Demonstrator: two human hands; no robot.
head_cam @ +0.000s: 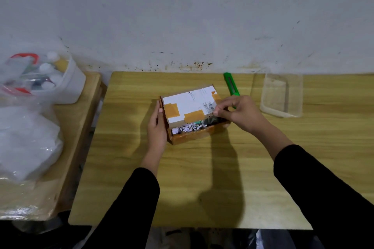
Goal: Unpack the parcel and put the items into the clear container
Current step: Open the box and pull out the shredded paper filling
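A small cardboard parcel [190, 107] with a white label and brown tape patches sits mid-table. Its lid is lifted at the front, and shredded paper filling [190, 128] shows in the gap. My left hand [156, 127] presses flat against the parcel's left side. My right hand [236, 113] pinches the lid's front right edge between thumb and fingers. The clear container [282, 95] stands empty to the right, near the wall. What lies under the shredded paper is hidden.
A green utility knife [230, 85] lies behind my right hand. On a side table at the left stand a white tub of bottles [60, 79] and plastic bags [26, 137]. The wall runs along the table's far edge.
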